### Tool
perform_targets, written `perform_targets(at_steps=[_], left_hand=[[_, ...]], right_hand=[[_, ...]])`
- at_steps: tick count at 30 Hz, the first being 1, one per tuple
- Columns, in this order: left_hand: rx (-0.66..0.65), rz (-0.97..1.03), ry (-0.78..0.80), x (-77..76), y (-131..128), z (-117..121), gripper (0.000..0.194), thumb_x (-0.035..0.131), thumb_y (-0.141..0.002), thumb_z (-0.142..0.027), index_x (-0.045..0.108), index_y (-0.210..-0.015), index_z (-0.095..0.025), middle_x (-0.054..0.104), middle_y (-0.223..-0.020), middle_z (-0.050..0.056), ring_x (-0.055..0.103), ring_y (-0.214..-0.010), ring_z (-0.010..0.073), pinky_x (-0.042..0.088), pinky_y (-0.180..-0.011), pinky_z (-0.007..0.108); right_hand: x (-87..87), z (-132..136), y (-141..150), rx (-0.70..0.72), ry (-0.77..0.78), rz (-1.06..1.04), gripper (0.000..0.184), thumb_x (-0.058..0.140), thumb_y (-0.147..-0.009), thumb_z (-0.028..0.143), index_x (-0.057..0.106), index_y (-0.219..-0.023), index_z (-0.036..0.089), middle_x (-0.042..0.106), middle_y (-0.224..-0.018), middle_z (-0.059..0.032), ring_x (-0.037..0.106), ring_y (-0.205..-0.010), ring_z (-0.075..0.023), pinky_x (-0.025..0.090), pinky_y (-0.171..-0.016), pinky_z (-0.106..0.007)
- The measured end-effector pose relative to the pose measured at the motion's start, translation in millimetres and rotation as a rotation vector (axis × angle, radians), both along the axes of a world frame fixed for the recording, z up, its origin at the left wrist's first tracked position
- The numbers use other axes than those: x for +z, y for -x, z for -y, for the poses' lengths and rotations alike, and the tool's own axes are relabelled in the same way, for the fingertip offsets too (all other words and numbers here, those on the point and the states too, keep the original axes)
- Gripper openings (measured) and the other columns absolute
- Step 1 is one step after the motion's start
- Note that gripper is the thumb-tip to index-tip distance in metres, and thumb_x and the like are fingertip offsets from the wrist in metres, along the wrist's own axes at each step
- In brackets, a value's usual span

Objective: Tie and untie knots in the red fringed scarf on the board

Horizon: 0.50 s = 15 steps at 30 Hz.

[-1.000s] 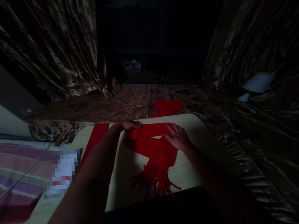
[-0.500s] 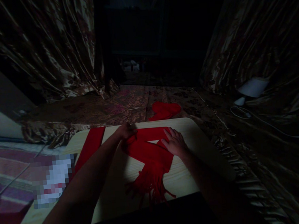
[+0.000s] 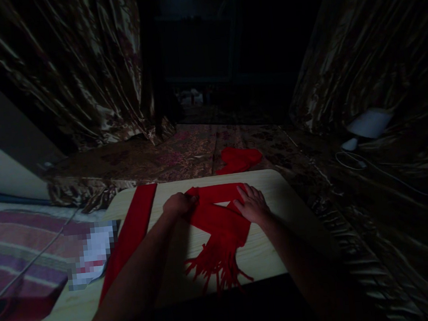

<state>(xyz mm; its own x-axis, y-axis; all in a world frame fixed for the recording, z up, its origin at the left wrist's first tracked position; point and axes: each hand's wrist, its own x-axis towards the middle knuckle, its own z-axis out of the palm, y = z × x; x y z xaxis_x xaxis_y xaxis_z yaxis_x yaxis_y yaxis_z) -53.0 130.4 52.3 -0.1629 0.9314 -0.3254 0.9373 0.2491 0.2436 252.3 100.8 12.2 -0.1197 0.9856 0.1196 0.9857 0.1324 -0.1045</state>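
A red scarf [image 3: 219,218] lies on the pale wooden table [image 3: 268,256], folded into a loop with a triangular gap in it. Its fringed end points towards me. At the loop's left corner, my left hand [image 3: 179,204] is closed on the scarf, its fingertips partly hidden. My right hand [image 3: 253,204] rests flat over the right corner, fingers spread on the fabric. Left of my left hand, a long red fabric strip [image 3: 138,215] runs across the table, partly behind my forearm. Whether it joins the scarf is hidden.
Red cloth [image 3: 240,158] lies bunched past the table's far edge. A blurred-out white packet [image 3: 94,255] is at the left, near a dark red cylindrical object [image 3: 27,308]. On the right stands a small lamp [image 3: 370,124] with a cord. Patterned curtains [image 3: 110,69] hang behind.
My left hand has shifted its hold at the loop's left corner, and the fabric there sits squarer. My right hand stays on the right corner. The view has moved slightly.
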Motion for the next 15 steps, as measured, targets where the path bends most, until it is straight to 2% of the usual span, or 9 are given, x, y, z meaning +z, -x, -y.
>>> perform_targets(at_steps=[3, 7, 10, 12, 15], left_hand=[[-0.012, 0.015, -0.015, -4.0, -1.5, 0.1, 0.077, 0.042, -0.079, -0.082, 0.072, -0.102, -0.015, 0.072, -0.110, 0.024, 0.070, -0.101, 0.0351, 0.051, -0.075, 0.035], [-0.019, 0.068, -0.031, -0.3, 2.3, 2.2, 0.077, 0.041, -0.076, -0.086, 0.071, -0.090, -0.016, 0.074, -0.103, 0.023, 0.071, -0.095, 0.0312, 0.051, -0.073, 0.032], [0.064, 0.145, -0.012, 6.1, 5.0, 5.7, 0.078, 0.041, -0.077, -0.087, 0.070, -0.082, -0.014, 0.074, -0.091, 0.022, 0.070, -0.088, 0.0295, 0.050, -0.068, 0.031], [0.129, 0.232, 0.012, 9.4, 5.8, 7.9, 0.074, 0.045, -0.078, -0.083, 0.068, -0.077, -0.013, 0.073, -0.083, 0.020, 0.069, -0.081, 0.0273, 0.048, -0.061, 0.030], [0.165, 0.308, 0.012, 10.3, 6.0, 10.4, 0.061, 0.053, -0.081, -0.073, 0.065, -0.070, -0.014, 0.069, -0.070, 0.013, 0.065, -0.067, 0.0218, 0.043, -0.052, 0.027]], right_hand=[[-2.1, -0.2, 0.2, -0.003, -0.004, -0.008, 0.070, 0.037, -0.097, 0.061, 0.030, -0.159, 0.028, 0.024, -0.166, -0.0065, 0.026, -0.148, -0.0314, 0.016, -0.119, -0.047], [2.5, -5.4, -3.8, 0.008, 0.036, -0.042, 0.071, 0.037, -0.097, 0.063, 0.031, -0.158, 0.027, 0.024, -0.166, -0.0070, 0.028, -0.148, -0.0299, 0.019, -0.119, -0.046], [16.9, -17.2, -11.2, 0.014, 0.086, -0.141, 0.063, 0.028, -0.100, 0.061, 0.046, -0.151, 0.027, 0.042, -0.158, -0.0063, 0.040, -0.143, -0.0225, 0.029, -0.116, -0.037], [29.1, -27.7, -16.0, -0.078, 0.101, -0.225, 0.061, 0.027, -0.101, 0.058, 0.055, -0.143, 0.024, 0.058, -0.145, -0.0087, 0.053, -0.133, -0.0200, 0.039, -0.108, -0.031], [44.2, -42.3, -19.3, -0.270, 0.190, -0.268, 0.060, 0.050, -0.093, 0.057, 0.064, -0.132, 0.013, 0.069, -0.127, -0.0174, 0.065, -0.118, -0.0255, 0.049, -0.093, -0.030]])
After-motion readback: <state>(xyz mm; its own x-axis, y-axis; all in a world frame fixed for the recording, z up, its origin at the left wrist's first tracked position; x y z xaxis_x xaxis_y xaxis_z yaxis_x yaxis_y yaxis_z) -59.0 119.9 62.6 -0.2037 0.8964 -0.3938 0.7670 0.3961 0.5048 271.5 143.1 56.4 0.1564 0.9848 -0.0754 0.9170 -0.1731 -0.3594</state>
